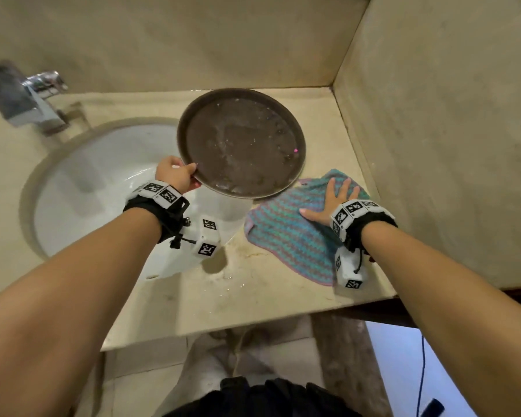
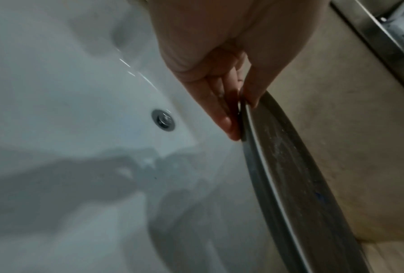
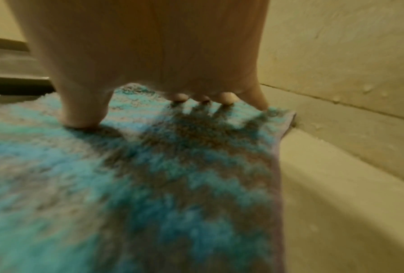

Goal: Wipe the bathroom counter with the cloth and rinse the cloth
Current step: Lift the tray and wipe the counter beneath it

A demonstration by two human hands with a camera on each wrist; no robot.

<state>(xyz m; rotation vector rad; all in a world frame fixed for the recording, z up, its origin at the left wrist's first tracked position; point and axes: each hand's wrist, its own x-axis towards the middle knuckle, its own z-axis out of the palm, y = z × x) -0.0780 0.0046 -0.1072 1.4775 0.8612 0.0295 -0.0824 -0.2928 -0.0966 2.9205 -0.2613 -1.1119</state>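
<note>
A blue, green and pink striped cloth lies spread on the beige counter at the right, near the side wall. My right hand presses flat on it with spread, straight fingers. My left hand pinches the near left rim of a round brown tray, thumb on top and fingers beneath, tilting it up over the counter. The tray's surface is wet and spotted.
A white oval basin with its drain sits left of the tray. A chrome tap stands at the back left. Beige walls close the back and right. The counter's front edge is near my body.
</note>
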